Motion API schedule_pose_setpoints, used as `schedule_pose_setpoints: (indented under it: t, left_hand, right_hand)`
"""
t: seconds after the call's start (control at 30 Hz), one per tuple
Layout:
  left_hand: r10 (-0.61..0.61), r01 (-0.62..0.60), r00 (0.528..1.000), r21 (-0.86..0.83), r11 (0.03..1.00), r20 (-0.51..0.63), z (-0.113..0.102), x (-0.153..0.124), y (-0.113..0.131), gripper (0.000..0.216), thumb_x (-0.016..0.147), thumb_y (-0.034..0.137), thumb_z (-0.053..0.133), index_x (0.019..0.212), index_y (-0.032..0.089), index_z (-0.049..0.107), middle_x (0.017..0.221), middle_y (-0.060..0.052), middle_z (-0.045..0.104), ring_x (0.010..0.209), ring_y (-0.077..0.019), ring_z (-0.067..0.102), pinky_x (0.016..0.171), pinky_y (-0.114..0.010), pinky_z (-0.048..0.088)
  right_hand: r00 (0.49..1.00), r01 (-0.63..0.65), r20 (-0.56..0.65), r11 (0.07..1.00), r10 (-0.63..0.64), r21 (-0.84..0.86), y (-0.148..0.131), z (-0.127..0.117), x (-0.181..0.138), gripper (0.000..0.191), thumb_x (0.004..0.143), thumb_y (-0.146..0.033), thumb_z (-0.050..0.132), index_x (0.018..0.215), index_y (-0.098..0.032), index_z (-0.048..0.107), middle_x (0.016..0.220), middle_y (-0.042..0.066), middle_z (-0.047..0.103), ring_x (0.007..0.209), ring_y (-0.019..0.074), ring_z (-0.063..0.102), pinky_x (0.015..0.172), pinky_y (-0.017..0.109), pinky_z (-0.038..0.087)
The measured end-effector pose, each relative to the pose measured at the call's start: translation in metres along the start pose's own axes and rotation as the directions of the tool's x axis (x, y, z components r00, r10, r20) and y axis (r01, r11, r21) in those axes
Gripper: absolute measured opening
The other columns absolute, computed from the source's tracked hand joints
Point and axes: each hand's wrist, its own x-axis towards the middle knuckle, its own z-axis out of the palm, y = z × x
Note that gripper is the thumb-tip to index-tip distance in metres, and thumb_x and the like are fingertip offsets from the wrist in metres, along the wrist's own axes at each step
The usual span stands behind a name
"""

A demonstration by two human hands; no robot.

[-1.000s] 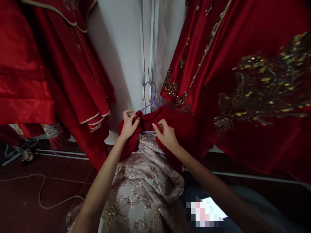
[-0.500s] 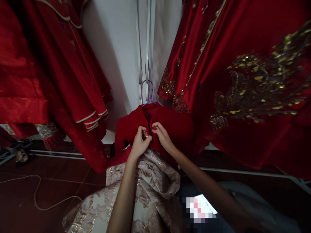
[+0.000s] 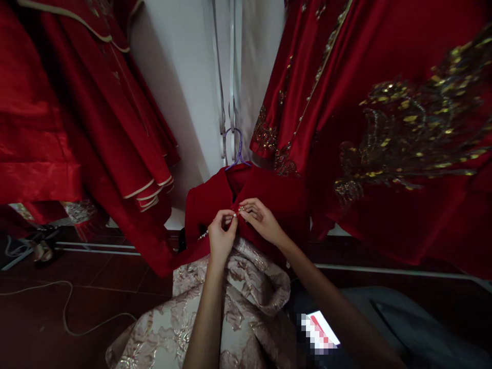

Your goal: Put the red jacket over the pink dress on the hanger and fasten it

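A red jacket (image 3: 209, 195) hangs by a purple hanger (image 3: 240, 148), its neckline forming a V. At the front opening, my left hand (image 3: 221, 237) pinches the jacket's edge, with a small pearl-like button (image 3: 234, 215) at the fingertips. Close beside it, my right hand (image 3: 263, 221) is closed on the opposite front edge, by a small gold beaded ornament (image 3: 241, 209). The fingertips of both hands almost meet. Whether the two edges are joined there, I cannot tell. Below the hands, a pale pink and gold brocade fabric (image 3: 192, 318) lies in folds.
Red garments (image 3: 103, 102) hang at the left, and a red gown with gold sequins (image 3: 407, 133) at the right. A white metal rack pole (image 3: 232, 66) stands behind. A lit phone (image 3: 321, 330) lies low right. A cable (image 3: 69, 307) crosses the tiled floor.
Both hands have come closer together at the jacket's front. The neckline now gapes wider above them, and the pearl-like button and gold ornament show between the fingers.
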Motion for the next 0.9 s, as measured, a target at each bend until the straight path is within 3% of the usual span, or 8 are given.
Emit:
schedule_pose_setpoints:
  t: [0.37,0.6,0.9]
  left_hand:
    - [0.081,-0.099,0.990,0.164,0.982,0.114,-0.006,-0.003,0.018,0.019,0.078,0.021,0.055,0.096,0.019,0.060,0.093,-0.005,0.066,0.085,-0.0149,0.064,0.078,-0.029,0.053]
    - [0.110,-0.167,0.966,0.235,0.958,0.235,-0.012,0.007,0.032,0.011,0.081,0.027,0.054,0.086,0.020,0.060,0.084,-0.002,0.066,0.074,-0.0127,0.063,0.069,-0.024,0.053]
    - [0.146,-0.229,0.951,0.303,0.925,0.274,-0.011,0.013,0.026,0.010,0.081,0.026,0.053,0.085,0.020,0.060,0.081,-0.002,0.065,0.071,-0.0126,0.062,0.067,-0.024,0.052]
  right_hand:
    - [0.994,0.099,-0.023,0.961,-0.109,-0.258,-0.024,-0.004,-0.005,0.023,0.084,-0.033,0.054,0.102,-0.022,0.063,0.097,0.005,0.066,0.084,0.0162,0.061,0.077,0.031,0.051]
    - [0.994,0.083,-0.046,0.951,-0.101,-0.297,-0.025,-0.004,-0.005,0.029,0.084,-0.031,0.054,0.111,-0.027,0.064,0.097,0.005,0.064,0.084,0.0161,0.062,0.074,0.029,0.054]
    - [0.992,0.063,-0.085,0.948,-0.094,-0.312,-0.014,-0.006,-0.006,0.035,0.082,-0.033,0.058,0.117,-0.030,0.061,0.097,0.004,0.064,0.083,0.0169,0.063,0.076,0.030,0.054]
